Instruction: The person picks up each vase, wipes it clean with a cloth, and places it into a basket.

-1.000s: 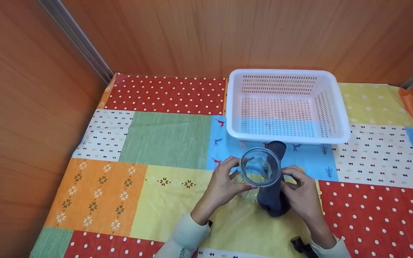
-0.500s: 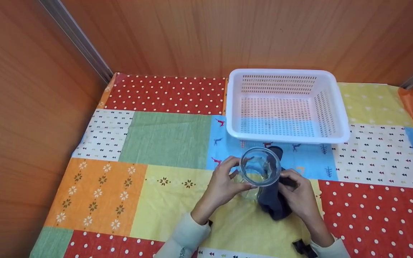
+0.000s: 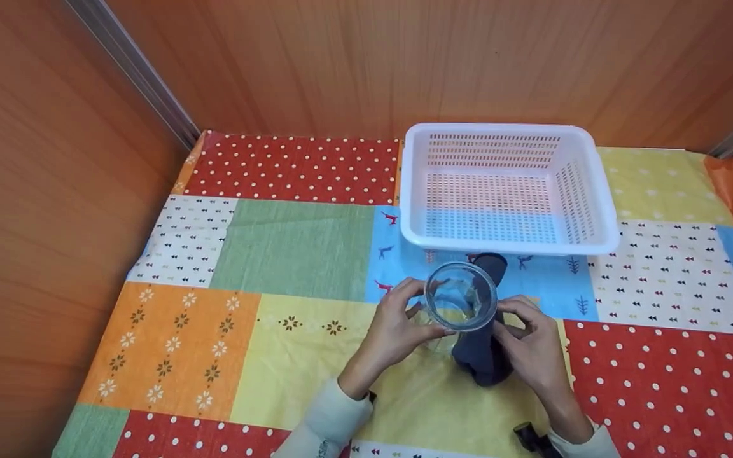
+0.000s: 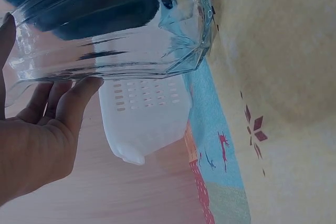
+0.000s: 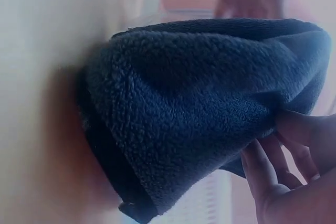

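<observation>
Glass (image 4: pixel 126 43) cut off atop left wrist view; left hand (image 3: pixel 398 327), apparently, blurred in right wrist view

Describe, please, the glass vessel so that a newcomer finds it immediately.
Find the white, perforated plastic basket on the colourful patchwork tablecloth. Nearer the person, the left hand holds a clear, faceted glass jar, its round rim uppermost. Its transparency separates it from the dark blue, fuzzy cloth beside it, in the right hand.

The head view is softly lit, glints are thrown back by the glass (image 4: pixel 123 56), and the right wrist view is veiled by pale haze, its left side blurred.
</observation>
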Available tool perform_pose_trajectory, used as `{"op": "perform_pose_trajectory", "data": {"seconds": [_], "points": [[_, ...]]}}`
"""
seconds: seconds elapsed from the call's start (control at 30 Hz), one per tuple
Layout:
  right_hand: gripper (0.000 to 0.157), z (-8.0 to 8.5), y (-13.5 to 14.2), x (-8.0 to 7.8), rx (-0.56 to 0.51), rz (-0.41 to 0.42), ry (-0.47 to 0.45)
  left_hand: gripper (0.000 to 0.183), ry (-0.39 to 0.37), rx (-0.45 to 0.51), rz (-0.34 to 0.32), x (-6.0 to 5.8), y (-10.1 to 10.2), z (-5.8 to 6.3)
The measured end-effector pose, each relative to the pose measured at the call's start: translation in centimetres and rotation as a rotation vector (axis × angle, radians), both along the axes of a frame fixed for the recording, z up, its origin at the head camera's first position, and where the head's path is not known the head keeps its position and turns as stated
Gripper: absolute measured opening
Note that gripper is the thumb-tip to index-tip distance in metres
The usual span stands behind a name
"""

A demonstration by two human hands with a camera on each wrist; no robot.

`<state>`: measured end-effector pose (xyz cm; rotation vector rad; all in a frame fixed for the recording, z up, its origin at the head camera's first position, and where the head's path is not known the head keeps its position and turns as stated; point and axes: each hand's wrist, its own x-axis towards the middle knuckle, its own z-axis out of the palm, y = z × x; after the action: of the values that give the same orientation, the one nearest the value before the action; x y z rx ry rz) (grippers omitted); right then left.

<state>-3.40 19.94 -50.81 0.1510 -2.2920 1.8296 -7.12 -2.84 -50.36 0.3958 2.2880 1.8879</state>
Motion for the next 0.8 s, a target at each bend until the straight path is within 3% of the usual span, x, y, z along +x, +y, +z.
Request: {"op": "perform_pose_trajectory", "data": {"seconds": [0.27, 0.8], "points": [[0.026, 0.4, -0.1, 0.3, -0.011, -0.006, -0.033, 0.056, -0.01, 0.003, -0.001, 0.3, 0.0, 0.0], [0.024, -2.0, 0.5, -0.3, -0.002, 0.021, -0.011, 0.055, 0.002, 0.019, 0.013, 0.2, 0.2, -0.1]]}}
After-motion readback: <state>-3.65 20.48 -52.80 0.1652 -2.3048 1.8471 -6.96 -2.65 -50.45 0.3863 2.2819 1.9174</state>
